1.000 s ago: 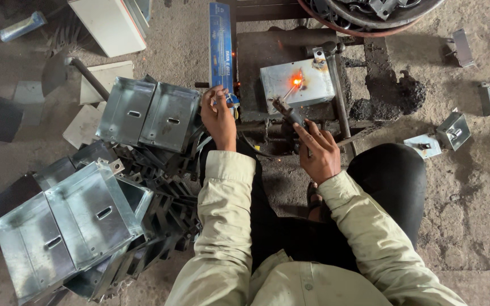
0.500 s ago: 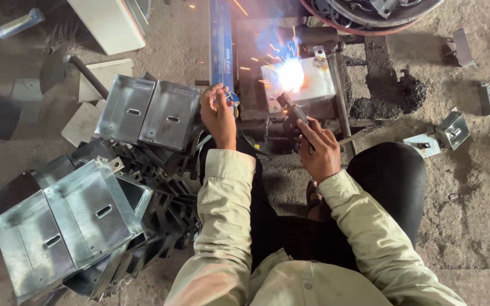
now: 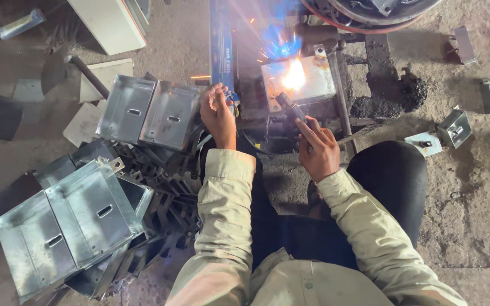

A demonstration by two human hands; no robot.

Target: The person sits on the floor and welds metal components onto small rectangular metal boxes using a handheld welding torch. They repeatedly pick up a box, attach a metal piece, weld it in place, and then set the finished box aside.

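My right hand (image 3: 317, 148) grips a dark welding electrode holder (image 3: 289, 105) whose tip touches a small galvanized metal box (image 3: 307, 86). A bright white-yellow arc with blue glare and sparks burns at the tip on the box's top face. My left hand (image 3: 218, 114) holds the lower end of a long blue handheld shield (image 3: 220, 42) standing upright just left of the box. The box rests on a dark metal frame (image 3: 340, 96) in front of my knees.
Two grey metal boxes (image 3: 150, 112) lie left of my left hand, and a heap of several more (image 3: 69, 224) fills the lower left. Small metal brackets (image 3: 446, 133) lie on the dirt floor at right. A white board (image 3: 109, 22) sits at the top left.
A second ago the box showed only a small orange glow. The arc then flared and now burns bright with sparks and blue glare. Both hands have stayed in place.
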